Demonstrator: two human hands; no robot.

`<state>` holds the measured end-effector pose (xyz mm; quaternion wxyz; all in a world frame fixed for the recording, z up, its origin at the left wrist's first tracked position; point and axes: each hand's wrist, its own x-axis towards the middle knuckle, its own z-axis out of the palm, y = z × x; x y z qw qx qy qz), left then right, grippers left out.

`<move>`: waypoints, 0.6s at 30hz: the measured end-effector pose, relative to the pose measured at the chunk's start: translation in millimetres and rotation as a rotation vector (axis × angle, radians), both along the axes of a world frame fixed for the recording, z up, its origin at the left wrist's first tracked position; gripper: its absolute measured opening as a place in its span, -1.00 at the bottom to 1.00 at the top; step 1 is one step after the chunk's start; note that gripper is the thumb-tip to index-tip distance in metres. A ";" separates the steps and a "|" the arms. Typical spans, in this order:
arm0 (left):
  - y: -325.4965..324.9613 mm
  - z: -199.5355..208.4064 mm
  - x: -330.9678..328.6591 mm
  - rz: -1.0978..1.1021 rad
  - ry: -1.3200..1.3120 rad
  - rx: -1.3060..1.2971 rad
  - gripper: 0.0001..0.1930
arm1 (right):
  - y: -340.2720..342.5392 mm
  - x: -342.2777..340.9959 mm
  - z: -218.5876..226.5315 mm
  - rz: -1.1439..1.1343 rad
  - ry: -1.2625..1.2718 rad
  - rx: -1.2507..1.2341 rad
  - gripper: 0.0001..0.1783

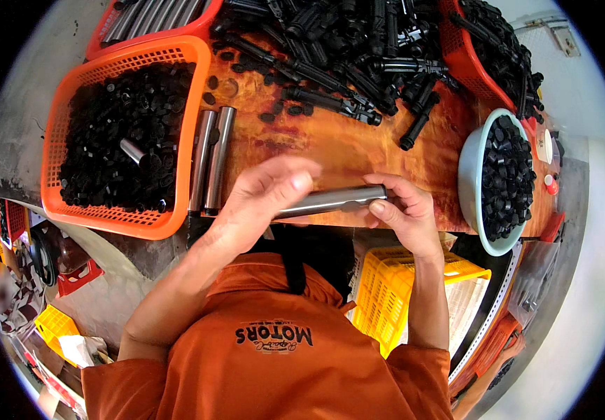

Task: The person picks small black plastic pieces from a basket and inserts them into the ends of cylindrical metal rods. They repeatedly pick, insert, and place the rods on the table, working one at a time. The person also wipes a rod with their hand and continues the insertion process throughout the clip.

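Observation:
A shiny metal tube point(334, 201) lies level in front of me, above the table's near edge. My right hand point(411, 213) grips its right end between thumb and fingers, where a black end piece shows. At the tube's other end is my left hand point(264, 192), its fingers smeared by motion; they look bent over, and the tube's left end is hidden behind the hand. Two more metal tubes point(220, 161) lie side by side on the table, left of my left hand, with dark lower ends.
An orange basket point(196, 98) of small black caps stands at left, a metal piece on top. Behind it, a red basket point(92, 49) holds metal tubes. Black plastic tubular parts point(337, 84) are heaped at the back. A pale blue bowl point(472, 175) of black caps stands right; a yellow crate point(386, 294) sits below.

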<state>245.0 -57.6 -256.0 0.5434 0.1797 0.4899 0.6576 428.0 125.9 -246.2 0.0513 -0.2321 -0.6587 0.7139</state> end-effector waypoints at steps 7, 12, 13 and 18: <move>-19.6 5.3 -3.3 -0.328 -0.193 -0.152 -0.48 | 11.4 7.2 14.7 0.229 0.002 0.233 -0.36; -23.5 0.5 2.8 -0.331 -0.315 -0.081 -0.51 | 11.7 -16.3 31.3 -0.049 0.159 0.251 0.30; -22.3 -0.5 5.0 -0.332 -0.350 -0.065 -0.51 | 6.1 -23.6 33.5 -0.038 0.226 0.214 0.31; -18.1 -3.0 14.2 -0.325 -0.476 -0.031 -0.50 | -8.8 -52.7 25.6 0.093 0.434 0.092 0.39</move>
